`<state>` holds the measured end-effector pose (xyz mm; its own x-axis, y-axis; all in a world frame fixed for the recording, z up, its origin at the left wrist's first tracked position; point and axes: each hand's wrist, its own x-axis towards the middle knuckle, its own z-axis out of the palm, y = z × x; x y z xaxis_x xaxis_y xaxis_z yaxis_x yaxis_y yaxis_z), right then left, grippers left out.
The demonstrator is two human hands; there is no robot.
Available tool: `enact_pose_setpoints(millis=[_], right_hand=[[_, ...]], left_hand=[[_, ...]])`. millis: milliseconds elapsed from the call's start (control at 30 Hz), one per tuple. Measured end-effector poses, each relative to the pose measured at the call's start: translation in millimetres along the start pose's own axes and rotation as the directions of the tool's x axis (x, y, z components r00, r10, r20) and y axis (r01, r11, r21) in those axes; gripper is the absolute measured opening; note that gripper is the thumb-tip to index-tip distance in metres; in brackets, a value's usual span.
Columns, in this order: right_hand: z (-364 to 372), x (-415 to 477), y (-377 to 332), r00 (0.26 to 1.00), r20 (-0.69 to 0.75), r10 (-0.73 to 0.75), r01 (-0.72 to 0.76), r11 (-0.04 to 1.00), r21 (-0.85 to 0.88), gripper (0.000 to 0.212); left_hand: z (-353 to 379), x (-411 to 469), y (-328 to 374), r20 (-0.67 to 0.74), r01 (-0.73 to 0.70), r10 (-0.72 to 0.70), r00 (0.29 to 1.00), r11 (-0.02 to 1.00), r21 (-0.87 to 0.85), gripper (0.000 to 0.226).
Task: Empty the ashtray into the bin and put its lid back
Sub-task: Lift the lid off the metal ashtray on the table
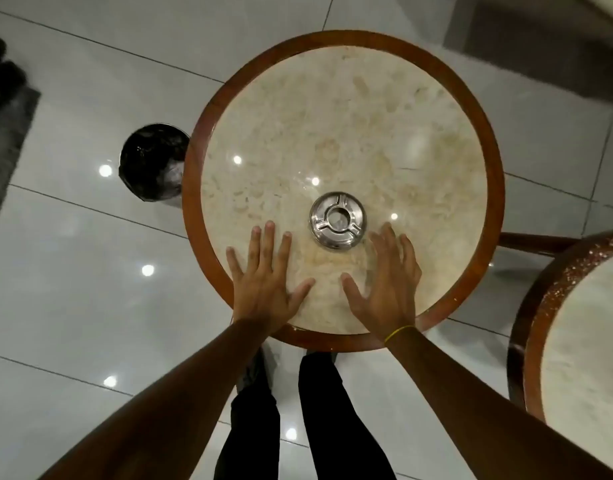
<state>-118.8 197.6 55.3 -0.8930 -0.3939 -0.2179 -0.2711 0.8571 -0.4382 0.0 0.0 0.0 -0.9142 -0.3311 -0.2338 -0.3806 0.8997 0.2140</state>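
A round steel ashtray [337, 220] stands on the near half of a round marble table [339, 109] with a wooden rim. Its lid, with three grooves and a centre hole, sits on top. My left hand [267, 282] lies flat on the table to the left of the ashtray, fingers spread, holding nothing. My right hand [386, 289] is spread just right of and below the ashtray, close to it but apart. A black round bin [151, 161] stands on the floor at the table's left edge, partly hidden by the rim.
A second round table [575, 341] stands at the right. A dark wooden bar [533, 241] links the two tables. A grey mat [7, 147] with dark shoes lies at the far left. Glossy white floor tiles surround the table; my legs are below its near edge.
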Motion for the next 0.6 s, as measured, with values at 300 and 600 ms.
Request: enact_pose_setpoints(millis=[300,600], right_hand=[[6.2,67.1,-52.3,0.995,0.027,-0.100,0.098,0.993,0.069,0.103],[14.2,77.7,-58.6,0.992,0.037,-0.120,0.119,0.992,0.029,0.106]], left_hand=[[4.6,1.0,-2.3,-0.035,0.000,0.001,0.999,1.000,0.021,0.096],[8.7,1.1,-4.1,-0.067,-0.005,0.005,0.998,1.000,0.009,0.094]])
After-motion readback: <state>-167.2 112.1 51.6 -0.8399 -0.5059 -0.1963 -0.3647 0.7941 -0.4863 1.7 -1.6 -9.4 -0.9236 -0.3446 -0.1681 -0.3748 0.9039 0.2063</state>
